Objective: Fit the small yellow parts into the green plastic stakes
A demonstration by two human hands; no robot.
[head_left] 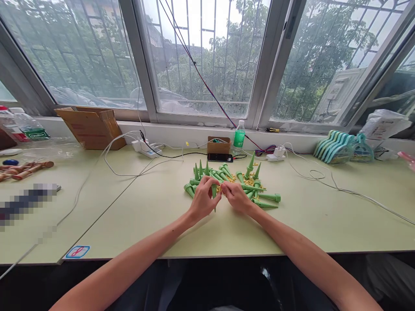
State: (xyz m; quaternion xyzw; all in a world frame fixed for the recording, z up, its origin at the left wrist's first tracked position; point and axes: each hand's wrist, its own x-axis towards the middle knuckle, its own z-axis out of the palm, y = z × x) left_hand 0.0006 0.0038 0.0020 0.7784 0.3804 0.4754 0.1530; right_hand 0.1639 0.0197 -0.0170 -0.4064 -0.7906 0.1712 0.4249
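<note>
A heap of green cone-shaped plastic spikes (241,181) with small yellow pieces (249,181) among them lies on the pale green table (155,216). My left hand (203,199) is closed round a green spike (214,193) whose tip points down toward me. My right hand (236,196) is closed in a pinch against the spike's top end, holding what looks like a small yellow piece (219,188). Both hands meet at the near edge of the heap.
Along the window sill stand a cardboard box (92,125), a power strip (145,149) with cables, a small box (219,145) beside a black phone (219,157), a green bottle (239,138) and teal hangers (337,147). Wooden pieces (22,169) lie at far left.
</note>
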